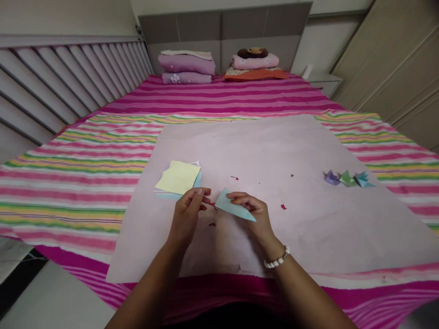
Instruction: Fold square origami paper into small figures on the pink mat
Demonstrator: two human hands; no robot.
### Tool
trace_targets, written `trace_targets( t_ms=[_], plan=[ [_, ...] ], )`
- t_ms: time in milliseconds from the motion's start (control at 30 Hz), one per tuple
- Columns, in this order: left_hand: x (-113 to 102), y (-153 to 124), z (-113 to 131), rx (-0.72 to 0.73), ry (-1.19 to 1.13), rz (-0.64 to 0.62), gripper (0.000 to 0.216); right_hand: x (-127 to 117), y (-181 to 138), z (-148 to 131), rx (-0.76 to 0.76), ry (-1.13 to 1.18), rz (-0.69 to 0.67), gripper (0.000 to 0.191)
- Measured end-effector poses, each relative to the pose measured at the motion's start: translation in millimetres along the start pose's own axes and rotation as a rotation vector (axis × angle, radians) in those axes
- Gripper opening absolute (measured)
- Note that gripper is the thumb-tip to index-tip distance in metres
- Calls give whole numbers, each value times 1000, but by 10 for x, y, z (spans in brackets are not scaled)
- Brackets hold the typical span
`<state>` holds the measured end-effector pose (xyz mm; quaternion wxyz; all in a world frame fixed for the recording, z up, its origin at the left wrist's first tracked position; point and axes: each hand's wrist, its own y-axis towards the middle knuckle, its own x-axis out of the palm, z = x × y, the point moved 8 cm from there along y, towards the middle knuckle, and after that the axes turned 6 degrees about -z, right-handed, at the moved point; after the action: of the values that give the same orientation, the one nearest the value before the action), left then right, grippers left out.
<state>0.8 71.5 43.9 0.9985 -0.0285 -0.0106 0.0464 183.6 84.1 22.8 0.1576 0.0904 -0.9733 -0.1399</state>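
My right hand (252, 212) pinches a light blue folded paper triangle (233, 206) just above the pale pink sheet (308, 219) spread over the bed. My left hand (188, 212) is beside it, fingers curled and pressed together close to the paper's left tip; whether they touch it I cannot tell. A stack of square papers (178, 178), yellow on top, lies just beyond my left hand. A white bead bracelet (277, 260) circles my right wrist.
Three small folded paper figures, purple (331, 177), green (347, 178) and blue (362, 179), sit in a row at the right. Tiny red scraps (283, 207) dot the sheet. Pillows (187, 66) lie at the headboard. A slatted rail (68, 77) runs along the left, cupboards at right.
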Motion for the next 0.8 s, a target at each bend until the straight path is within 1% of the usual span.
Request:
trace_targets(
  t_ms=[67, 133, 233, 300, 367, 400, 467, 533, 567, 667, 733, 800],
  plan=[
    [15, -19, -52, -55, -30, -19, 31, -22, -16, -136, -104, -155, 9, 6],
    [71, -38, -117, -127, -95, -50, 34, -3, -43, -257, -203, -333, -2, 14],
    [214, -67, -204, -219, -260, -131, 40, 135, -98, -389, -334, -561, -112, 24],
    [281, -76, -248, -250, -360, -158, 41, 221, -135, -456, -388, -629, -162, 27],
    [304, -71, -294, -263, -432, -154, 37, 265, -151, -515, -392, -628, -156, 27],
    [313, -67, -320, -270, -463, -154, 36, 270, -149, -534, -371, -598, -136, 26],
    [334, -61, -371, -293, -509, -165, 35, 236, -124, -527, -270, -462, -67, 26],
    [352, -62, -408, -317, -528, -176, 35, 161, -97, -433, -104, -234, 18, 33],
    [359, -64, -416, -324, -534, -178, 36, 141, -90, -367, -18, -133, 40, 34],
    [401, -81, -405, -333, -572, -204, 35, 141, -88, -197, 183, 51, 38, 29],
    [441, -96, -395, -336, -603, -235, 32, 155, -90, -136, 251, 110, 29, 28],
    [471, -104, -399, -331, -617, -260, 30, 172, -92, -103, 286, 153, 28, 31]
  ],
)
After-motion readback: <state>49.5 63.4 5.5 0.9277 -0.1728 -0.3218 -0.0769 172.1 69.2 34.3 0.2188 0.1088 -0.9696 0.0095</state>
